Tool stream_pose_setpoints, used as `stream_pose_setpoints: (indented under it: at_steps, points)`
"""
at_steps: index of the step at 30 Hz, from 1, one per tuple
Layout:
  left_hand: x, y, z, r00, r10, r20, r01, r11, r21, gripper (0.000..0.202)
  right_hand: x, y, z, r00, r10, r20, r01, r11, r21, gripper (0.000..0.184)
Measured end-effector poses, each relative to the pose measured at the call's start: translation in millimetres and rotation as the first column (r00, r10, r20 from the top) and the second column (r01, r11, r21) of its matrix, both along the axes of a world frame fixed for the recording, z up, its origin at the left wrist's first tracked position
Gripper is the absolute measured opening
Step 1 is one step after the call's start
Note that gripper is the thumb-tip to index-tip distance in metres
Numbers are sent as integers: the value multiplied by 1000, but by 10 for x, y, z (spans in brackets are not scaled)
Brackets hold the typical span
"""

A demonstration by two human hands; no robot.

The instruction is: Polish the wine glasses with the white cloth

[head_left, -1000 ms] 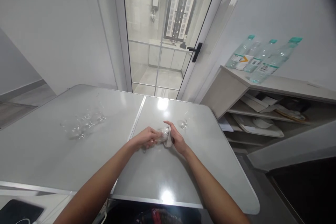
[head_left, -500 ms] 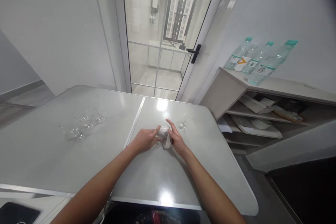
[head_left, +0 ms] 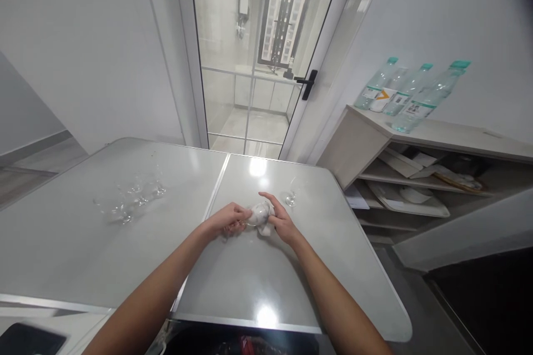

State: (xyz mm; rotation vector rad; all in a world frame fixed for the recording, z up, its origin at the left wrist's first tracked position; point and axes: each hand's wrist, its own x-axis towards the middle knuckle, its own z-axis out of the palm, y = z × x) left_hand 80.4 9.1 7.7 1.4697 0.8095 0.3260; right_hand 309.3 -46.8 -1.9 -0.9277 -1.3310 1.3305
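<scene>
Over the right half of the grey table, my left hand (head_left: 230, 221) is closed around the stem end of a clear glass (head_left: 259, 213), whose bowl points right. My right hand (head_left: 283, 223) presses a white tissue or cloth (head_left: 265, 228) against the bowl, its index finger stretched out. Part of the white material shows through the glass; whether it is inside or behind the bowl I cannot tell. Just beyond my right hand stands another clear stemmed glass (head_left: 290, 198). Several more stemmed glasses (head_left: 139, 194) are grouped on the left half of the table.
The table (head_left: 233, 288) has a pale seam across it. At the right, a wooden shelf unit (head_left: 370, 138) bears several plastic bottles (head_left: 412, 113) and holds papers and a tray. A glass door (head_left: 250, 100) with a black handle is behind the table. A dark phone-like object (head_left: 31, 338) lies lower left.
My left hand has shifted slightly left and down, turning the glass so that it tilts. My right hand stays near the bowl with the white tissue or cloth.
</scene>
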Motion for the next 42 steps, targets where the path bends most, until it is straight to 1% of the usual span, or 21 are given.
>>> stream_pose_setpoints:
  at_steps: [1,2,4,6,7,8,10,11,13,15,17,19,21,22,23,25,27,29,32,36,42]
  points:
    - [10,-25,-6,1000,18,-26,-13,983,184,54,-3,13,-17,999,-32,-33,32,999,-26,76]
    - [23,-50,-20,997,54,-62,-26,922,385,49,-6,24,-33,997,-57,-59,54,997,-52,78]
    - [48,-93,-76,976,147,-162,14,697,717,46,-14,37,-57,994,-79,-82,70,992,-102,84]
    - [73,-123,-149,941,206,-268,137,490,861,52,-21,40,-64,995,-72,-74,61,988,-140,91]
    - [85,-133,-181,926,216,-309,191,437,879,54,-21,40,-63,996,-65,-64,55,987,-149,94]
    - [99,-140,-201,918,221,-329,216,418,883,56,-20,40,-58,997,-60,-55,51,988,-147,96]
    - [123,-149,-199,927,229,-296,163,467,869,55,-8,42,-45,998,-56,-39,51,993,-108,96]
    - [131,-150,-177,942,218,-256,105,534,839,52,1,43,-39,998,-52,-28,50,996,-78,94]
    - [134,-143,-103,976,143,-164,6,735,678,46,16,48,-32,999,-40,8,40,999,-19,90]
    - [119,-128,-23,996,52,-68,-20,910,413,51,18,52,-34,998,-24,53,23,999,27,84]
    - [102,-112,31,1000,21,-2,-20,978,205,58,3,58,-43,996,-24,90,17,997,76,76]
    - [101,-103,43,998,58,25,-61,981,181,60,-24,64,-57,993,-56,100,43,991,129,69]
    - [121,-100,13,993,116,21,-117,938,327,59,-53,66,-71,991,-109,77,96,983,156,66]
    - [136,-99,-16,989,146,3,-132,886,444,57,-64,66,-75,989,-138,55,128,979,158,65]
    - [150,-96,-52,984,177,-28,-130,812,569,56,-73,64,-76,986,-166,28,160,975,156,65]
    - [166,-86,-137,965,241,-107,-68,620,781,55,-80,55,-70,976,-216,-30,218,965,144,64]
    - [159,-68,-219,940,301,-163,12,447,894,60,-75,44,-51,961,-264,-84,272,955,116,64]
    - [134,-53,-275,923,338,-185,61,346,936,64,-66,32,-29,947,-295,-127,304,951,55,65]
    - [91,-48,-296,909,357,-215,105,304,947,62,-67,16,-12,962,-230,-148,222,973,-69,78]
    - [63,-46,-277,901,371,-226,95,338,936,55,-107,10,-3,980,-125,-157,98,981,-168,86]
    - [58,6,-267,891,428,-154,23,296,955,49,-97,23,104,907,-298,-298,231,943,-240,78]
